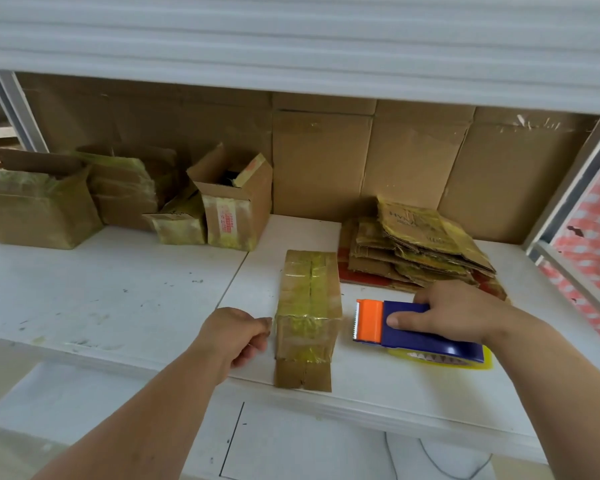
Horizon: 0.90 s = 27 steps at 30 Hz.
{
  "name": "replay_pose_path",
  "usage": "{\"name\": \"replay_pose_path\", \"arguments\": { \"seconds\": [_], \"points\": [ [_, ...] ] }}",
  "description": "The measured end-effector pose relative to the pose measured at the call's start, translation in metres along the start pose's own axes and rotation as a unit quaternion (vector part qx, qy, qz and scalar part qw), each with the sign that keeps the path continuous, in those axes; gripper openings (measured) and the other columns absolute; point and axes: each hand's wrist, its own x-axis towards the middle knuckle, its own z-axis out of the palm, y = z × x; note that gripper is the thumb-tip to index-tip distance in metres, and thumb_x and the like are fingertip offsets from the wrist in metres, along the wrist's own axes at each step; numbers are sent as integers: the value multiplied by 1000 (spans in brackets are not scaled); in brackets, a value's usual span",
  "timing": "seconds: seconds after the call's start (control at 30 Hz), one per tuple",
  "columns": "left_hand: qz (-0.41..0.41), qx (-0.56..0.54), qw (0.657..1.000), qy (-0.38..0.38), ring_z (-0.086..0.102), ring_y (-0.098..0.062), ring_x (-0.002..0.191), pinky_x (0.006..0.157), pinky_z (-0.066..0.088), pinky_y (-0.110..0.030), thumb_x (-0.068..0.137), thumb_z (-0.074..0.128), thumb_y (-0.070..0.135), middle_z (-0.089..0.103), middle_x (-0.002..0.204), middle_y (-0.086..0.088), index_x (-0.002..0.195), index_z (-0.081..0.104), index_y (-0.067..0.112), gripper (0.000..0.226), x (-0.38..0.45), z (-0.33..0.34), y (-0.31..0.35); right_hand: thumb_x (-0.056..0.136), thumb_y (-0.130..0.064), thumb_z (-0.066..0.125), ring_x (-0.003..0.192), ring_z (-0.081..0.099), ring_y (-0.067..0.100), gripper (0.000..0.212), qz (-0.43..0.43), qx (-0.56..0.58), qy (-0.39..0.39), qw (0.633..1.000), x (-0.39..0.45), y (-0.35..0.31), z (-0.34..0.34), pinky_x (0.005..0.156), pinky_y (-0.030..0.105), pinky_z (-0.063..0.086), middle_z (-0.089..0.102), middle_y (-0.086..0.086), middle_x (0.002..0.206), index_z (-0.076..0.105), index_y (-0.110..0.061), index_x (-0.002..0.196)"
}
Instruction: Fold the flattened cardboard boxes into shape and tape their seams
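A small folded cardboard box point(307, 306) stands on the white table point(118, 292), its top seam covered with yellowish tape. My left hand point(236, 336) hovers just left of the box with fingers loosely curled, holding nothing; a fingertip nearly meets the box's side. My right hand point(458, 315) grips a blue and orange tape dispenser point(420, 329) lying on the table to the right of the box, thumb on its side. A pile of flattened boxes point(416, 251) lies behind the dispenser.
Several assembled and open boxes point(232, 202) stand at the back left, a larger one point(35, 206) at the far left. Cardboard sheets point(395, 157) line the back wall. A shelf point(291, 46) overhangs above. The table's front edge runs just below the box.
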Motion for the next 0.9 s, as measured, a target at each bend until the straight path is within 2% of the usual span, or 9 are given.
{"name": "replay_pose_path", "arguments": {
  "seconds": [0.17,0.3,0.37,0.4,0.5,0.6,0.67,0.73,0.9],
  "points": [
    [-14,47,998,-28,53,-16,43,52,47,-23,95,62,22,74,71,-12,83,69,-1,27,0,8,3,66,-91,49,81,65,23,81,-14,-22,4,1000,5,-12,5,63,33,37,68,9,82,72,-16,86],
    [-12,207,978,-39,64,-19,57,67,56,-32,98,55,38,76,75,-8,96,64,2,38,6,2,0,72,-84,53,71,57,18,70,-19,-45,11,999,5,-21,5,62,33,35,58,2,69,69,-16,79],
    [48,280,958,-22,69,-20,76,77,57,-32,95,58,42,76,98,-6,112,58,21,27,10,-2,-3,72,-85,52,73,59,18,70,-24,-50,17,998,4,-23,5,62,33,36,58,1,69,68,-17,78],
    [88,318,944,5,68,-21,93,87,55,-33,95,57,40,71,115,-5,130,55,25,38,10,-4,-2,72,-85,52,74,60,18,70,-26,-50,20,998,4,-22,5,62,33,37,59,1,70,68,-18,78],
    [244,268,930,64,53,-18,125,104,40,-28,103,44,34,55,140,3,149,40,29,46,-1,-3,19,70,-86,52,74,60,17,69,-26,-44,21,998,5,-20,6,63,33,40,63,1,73,68,-20,77],
    [381,297,875,-12,23,-11,147,119,23,-36,104,37,45,31,157,14,155,23,38,53,-15,12,49,72,-85,53,76,61,17,67,-29,-51,21,998,5,-21,6,63,32,40,65,3,76,69,-21,80],
    [377,416,824,-79,-3,-12,152,123,12,-48,101,30,57,4,164,18,154,12,47,57,-19,25,54,73,-85,52,76,61,17,67,-35,-55,25,998,3,-20,6,62,32,39,66,3,77,69,-20,81],
    [337,492,795,-112,-17,-12,150,123,8,-49,97,25,64,-8,164,19,153,7,50,60,-16,35,49,75,-85,50,76,60,16,67,-44,-69,25,996,2,-20,6,62,32,39,65,2,78,67,-20,82],
    [346,495,791,-97,-18,-9,149,123,11,-49,92,23,69,-6,163,21,153,9,51,65,-5,34,39,76,-83,50,73,59,12,58,-55,-63,-10,996,-2,-6,0,63,32,42,63,-4,74,63,-26,78]
  ]
}}
